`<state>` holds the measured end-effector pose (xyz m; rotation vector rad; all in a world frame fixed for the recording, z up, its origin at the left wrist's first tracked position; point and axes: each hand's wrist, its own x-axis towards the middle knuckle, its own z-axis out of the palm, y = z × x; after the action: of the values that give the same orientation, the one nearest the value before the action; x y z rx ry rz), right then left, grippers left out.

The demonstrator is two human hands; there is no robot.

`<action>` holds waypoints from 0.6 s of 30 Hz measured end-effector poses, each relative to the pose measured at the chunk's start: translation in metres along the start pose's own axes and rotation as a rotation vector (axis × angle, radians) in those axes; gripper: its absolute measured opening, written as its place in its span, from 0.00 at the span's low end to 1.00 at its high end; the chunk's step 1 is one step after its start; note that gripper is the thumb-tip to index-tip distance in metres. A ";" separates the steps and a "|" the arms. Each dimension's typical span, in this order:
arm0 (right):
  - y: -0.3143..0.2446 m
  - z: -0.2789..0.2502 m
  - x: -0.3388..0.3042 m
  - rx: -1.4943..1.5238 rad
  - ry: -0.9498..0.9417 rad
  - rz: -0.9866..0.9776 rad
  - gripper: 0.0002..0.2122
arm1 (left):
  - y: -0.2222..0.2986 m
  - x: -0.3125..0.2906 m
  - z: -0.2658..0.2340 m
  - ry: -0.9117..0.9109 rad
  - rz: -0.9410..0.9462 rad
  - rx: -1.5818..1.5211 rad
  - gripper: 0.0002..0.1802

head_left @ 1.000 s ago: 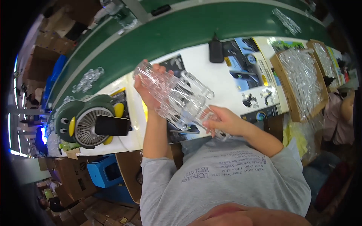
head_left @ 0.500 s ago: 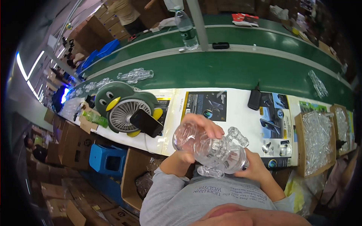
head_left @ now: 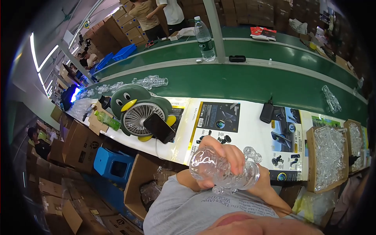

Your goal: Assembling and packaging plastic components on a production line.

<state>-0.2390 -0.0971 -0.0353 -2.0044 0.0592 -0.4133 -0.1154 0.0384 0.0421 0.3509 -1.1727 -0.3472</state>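
A clear plastic bear-like figure [head_left: 201, 163], with a rounded dome at one end and small knobs on its sides, lies tilted in front of my chest. My left hand [head_left: 227, 154] is closed around its middle, fingers over the top. Against the figure's other end is my right hand [head_left: 264, 183]; its fingers are hidden behind the clear plastic. Just ahead on the bench lie flattened printed cardboard sheets [head_left: 250, 129].
A penguin-shaped fan [head_left: 137, 107] with a phone [head_left: 158, 128] leaning on it stands left. Boxes of clear parts [head_left: 328, 156] sit right. A black device [head_left: 267, 111] lies ahead. More clear figures [head_left: 150, 82] rest on the green belt [head_left: 235, 80]; a blue stool [head_left: 112, 164] stands lower left.
My left hand has shifted right and down, its fingers now farther over the figure's middle. The figure has turned, and my right hand's fingers have gone behind it. The view has tilted slightly.
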 end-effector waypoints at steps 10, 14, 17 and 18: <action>-0.008 -0.003 0.000 0.055 -0.003 0.000 0.19 | -0.003 0.003 0.011 0.096 -0.021 0.049 0.31; -0.007 0.000 -0.003 0.041 0.080 -0.059 0.19 | -0.002 0.004 0.016 0.113 -0.006 0.077 0.32; -0.008 0.000 -0.001 0.042 0.082 -0.066 0.19 | -0.001 0.006 0.013 0.076 -0.011 0.091 0.32; -0.008 -0.001 0.000 0.041 0.083 -0.067 0.19 | 0.000 0.008 0.012 0.046 -0.033 0.096 0.32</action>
<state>-0.2402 -0.0945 -0.0272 -1.9520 0.0351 -0.5366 -0.1242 0.0341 0.0530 0.4601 -1.1419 -0.3111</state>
